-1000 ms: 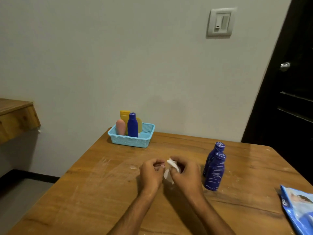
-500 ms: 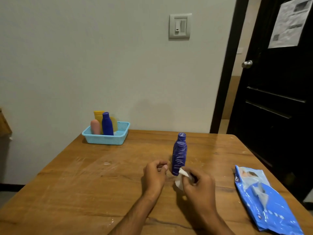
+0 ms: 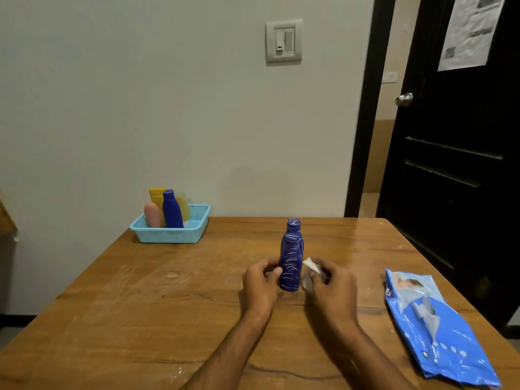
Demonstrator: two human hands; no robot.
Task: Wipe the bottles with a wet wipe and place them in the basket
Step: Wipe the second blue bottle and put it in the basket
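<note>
A dark blue bottle (image 3: 291, 256) streaked with white marks stands upright mid-table. My left hand (image 3: 260, 285) is at its left side, fingers curled, thumb tip touching the bottle's lower body. My right hand (image 3: 332, 288) pinches a crumpled white wet wipe (image 3: 309, 270) just right of the bottle. The light blue basket (image 3: 171, 235) sits at the table's far left corner and holds a plain blue bottle (image 3: 171, 209), a pink bottle (image 3: 152, 215) and yellow bottles (image 3: 157, 197).
A blue wet-wipe pack (image 3: 433, 327) lies near the table's right edge, a wipe poking from its opening. The wooden table (image 3: 112, 319) meets a white wall at the back. A black door (image 3: 461, 164) stands to the right.
The view has swung right. My hands, which held the wipe together left of the bottle, have parted: the left now touches the bottle, the right keeps the wipe beside it.
</note>
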